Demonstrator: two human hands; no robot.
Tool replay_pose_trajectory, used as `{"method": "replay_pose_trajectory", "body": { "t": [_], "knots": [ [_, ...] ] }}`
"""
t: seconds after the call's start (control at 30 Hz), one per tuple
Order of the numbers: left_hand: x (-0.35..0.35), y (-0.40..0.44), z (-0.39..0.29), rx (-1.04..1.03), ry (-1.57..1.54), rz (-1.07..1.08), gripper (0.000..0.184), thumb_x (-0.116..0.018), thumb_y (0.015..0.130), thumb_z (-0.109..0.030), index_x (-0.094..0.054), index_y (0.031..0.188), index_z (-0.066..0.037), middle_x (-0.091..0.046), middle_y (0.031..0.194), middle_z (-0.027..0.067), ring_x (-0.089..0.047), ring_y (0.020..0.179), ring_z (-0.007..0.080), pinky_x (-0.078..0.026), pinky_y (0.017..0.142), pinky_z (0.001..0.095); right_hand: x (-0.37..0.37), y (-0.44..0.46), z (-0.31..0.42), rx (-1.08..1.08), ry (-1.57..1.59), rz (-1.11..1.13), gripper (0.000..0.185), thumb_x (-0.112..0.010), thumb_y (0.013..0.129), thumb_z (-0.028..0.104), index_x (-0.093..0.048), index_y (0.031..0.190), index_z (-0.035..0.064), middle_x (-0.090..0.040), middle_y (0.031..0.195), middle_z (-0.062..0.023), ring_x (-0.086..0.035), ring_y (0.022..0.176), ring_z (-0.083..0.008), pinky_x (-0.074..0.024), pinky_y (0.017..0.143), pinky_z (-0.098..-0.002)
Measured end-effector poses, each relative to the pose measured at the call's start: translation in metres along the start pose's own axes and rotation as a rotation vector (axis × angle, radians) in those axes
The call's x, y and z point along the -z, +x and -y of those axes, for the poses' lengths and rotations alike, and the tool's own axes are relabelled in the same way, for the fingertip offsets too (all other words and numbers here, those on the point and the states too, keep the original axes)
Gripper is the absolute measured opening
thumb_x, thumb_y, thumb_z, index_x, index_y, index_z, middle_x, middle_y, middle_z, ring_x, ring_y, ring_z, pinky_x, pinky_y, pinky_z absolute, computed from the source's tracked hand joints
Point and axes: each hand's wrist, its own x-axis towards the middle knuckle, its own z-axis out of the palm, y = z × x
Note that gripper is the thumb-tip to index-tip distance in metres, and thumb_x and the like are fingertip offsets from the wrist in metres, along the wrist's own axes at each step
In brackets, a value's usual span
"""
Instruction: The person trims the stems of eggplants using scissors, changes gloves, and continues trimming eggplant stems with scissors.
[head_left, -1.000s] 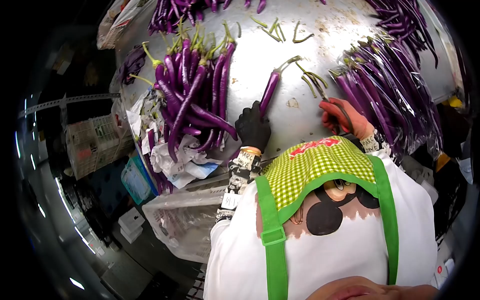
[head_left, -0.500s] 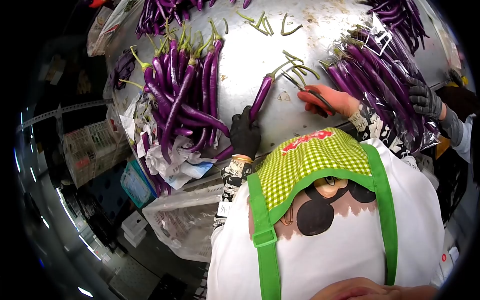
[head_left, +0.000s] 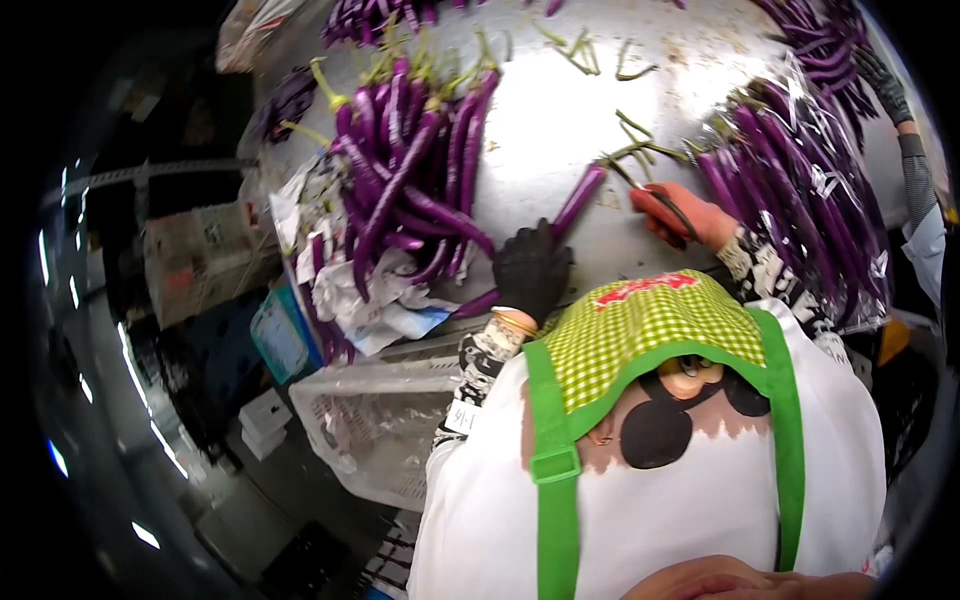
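My left hand (head_left: 533,268), in a black glove, is closed around the lower end of a long purple eggplant (head_left: 580,203). The eggplant slants up and to the right over the metal table. An orange-red glove covers my right hand (head_left: 688,216), which grips scissors (head_left: 626,174) by the handles. Their blades meet the stem end of the eggplant; whether they have cut through cannot be made out. Several green stem pieces (head_left: 640,130) lie just beyond the blades. Left of my left hand is a heap of eggplants (head_left: 400,165) with long green stems.
A clear plastic-wrapped bundle of eggplants (head_left: 790,190) lies on the right. Another person's grey-gloved hand (head_left: 882,82) is beside more eggplants (head_left: 815,45) at the back right. Crumpled paper (head_left: 375,300) lies under the left heap. A plastic-lined crate (head_left: 370,420) stands below the metal table (head_left: 545,110).
The scissors have moved onto the eggplant's stem end, and their blades have come together. The other person's hand has left the wrapped bundle for the back-right eggplants. My whole view has shifted.
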Motion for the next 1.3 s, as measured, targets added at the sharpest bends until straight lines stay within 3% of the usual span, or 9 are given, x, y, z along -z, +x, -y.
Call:
{"method": "replay_pose_trajectory", "body": {
  "t": [0.1, 0.17, 0.37, 0.57, 0.7, 0.8, 0.93, 1.03, 1.3],
  "knots": [
    [0.060, 0.007, -0.012, -0.133, 0.033, -0.411, 0.061, -0.069, 0.085, -0.042, -0.055, 0.132, -0.007, -0.062, 0.098, 0.0123, -0.062, 0.087, 0.0326, -0.049, 0.076, 0.0465, -0.003, -0.009, 0.006, 0.027, -0.026, -0.015, 0.053, -0.052, 0.098, 0.060, -0.052, 0.092, 0.0068, -0.050, 0.066, -0.0013, -0.047, 0.049, -0.0112, -0.0369, 0.040, -0.0282],
    [0.096, 0.017, 0.002, 0.099, 0.284, -0.614, 0.061, -0.070, 0.086, -0.044, -0.055, 0.135, -0.009, -0.061, 0.116, 0.0148, -0.059, 0.105, 0.0343, -0.045, 0.090, 0.0496, -0.004, -0.013, 0.008, 0.029, -0.113, -0.034, 0.055, -0.053, 0.098, 0.060, -0.052, 0.086, 0.0068, -0.048, 0.062, -0.0007, -0.046, 0.049, -0.0112, -0.0360, 0.043, -0.0289],
    [0.111, 0.045, 0.099, 0.625, 0.360, -0.315, 0.082, -0.076, 0.079, -0.048, -0.042, 0.141, -0.007, -0.059, 0.120, 0.0190, -0.059, 0.112, 0.0362, -0.043, 0.095, 0.0509, -0.002, 0.003, -0.013, 0.115, -0.370, -0.154, 0.053, -0.056, 0.099, 0.050, -0.058, 0.084, -0.0004, -0.057, 0.065, -0.0144, -0.055, 0.060, -0.0252, -0.0450, 0.060, -0.0398],
    [0.125, 0.026, 0.089, 0.352, 0.469, -0.558, 0.050, -0.080, 0.075, -0.032, -0.068, 0.121, -0.017, -0.066, 0.087, 0.0098, -0.066, 0.082, 0.0314, -0.049, 0.071, 0.0471, -0.002, 0.004, -0.031, 0.373, -0.599, -0.346, 0.035, -0.059, 0.096, 0.031, -0.060, 0.092, -0.0031, -0.063, 0.074, -0.0186, -0.061, 0.067, -0.0293, -0.0481, 0.066, -0.0427],
    [0.128, 0.006, 0.034, 0.188, 0.365, -0.586, 0.043, -0.082, 0.072, -0.025, -0.072, 0.113, -0.017, -0.063, 0.080, 0.0071, -0.063, 0.073, 0.0287, -0.047, 0.066, 0.0443, 0.000, -0.015, -0.011, 0.272, -0.244, -0.129, 0.030, -0.057, 0.094, 0.022, -0.057, 0.112, -0.0015, -0.062, 0.077, -0.0116, -0.057, 0.062, -0.0204, -0.0467, 0.059, -0.0349],
    [0.107, -0.002, 0.009, 0.099, 0.303, -0.526, 0.038, -0.080, 0.076, -0.023, -0.072, 0.112, -0.017, -0.064, 0.079, 0.0060, -0.061, 0.070, 0.0283, -0.045, 0.064, 0.0444, -0.002, -0.022, 0.010, 0.229, 0.115, 0.068, 0.049, -0.060, 0.093, 0.021, -0.044, 0.134, 0.0006, -0.057, 0.079, -0.0044, -0.050, 0.059, -0.0113, -0.0423, 0.053, -0.0261],
    [0.075, -0.006, 0.003, -0.004, 0.207, -0.536, 0.038, -0.077, 0.078, -0.024, -0.071, 0.115, -0.017, -0.065, 0.081, 0.0056, -0.062, 0.072, 0.0286, -0.044, 0.067, 0.0426, 0.005, -0.022, 0.034, 0.254, 0.168, 0.186, 0.050, -0.062, 0.097, 0.023, -0.043, 0.137, 0.0002, -0.058, 0.093, -0.0045, -0.054, 0.077, -0.0108, -0.0452, 0.064, -0.0262],
    [0.072, -0.008, -0.003, -0.015, 0.164, -0.512, 0.037, -0.077, 0.079, -0.023, -0.071, 0.115, -0.016, -0.066, 0.083, 0.0062, -0.063, 0.075, 0.0290, -0.045, 0.068, 0.0427, 0.012, -0.019, 0.045, 0.234, -0.084, 0.130, 0.042, -0.058, 0.092, 0.017, -0.049, 0.129, -0.0008, -0.061, 0.082, -0.0043, -0.057, 0.072, -0.0119, -0.0468, 0.060, -0.0265],
    [0.057, -0.007, 0.008, -0.016, -0.026, -0.414, 0.034, -0.077, 0.079, -0.021, -0.072, 0.113, -0.014, -0.068, 0.086, 0.0090, -0.065, 0.078, 0.0289, -0.048, 0.069, 0.0423, 0.018, -0.014, 0.031, 0.287, 0.102, 0.155, 0.045, -0.060, 0.088, 0.018, -0.051, 0.127, -0.0020, -0.061, 0.074, -0.0068, -0.054, 0.054, -0.0130, -0.0432, 0.047, -0.0274]
  ]
}}
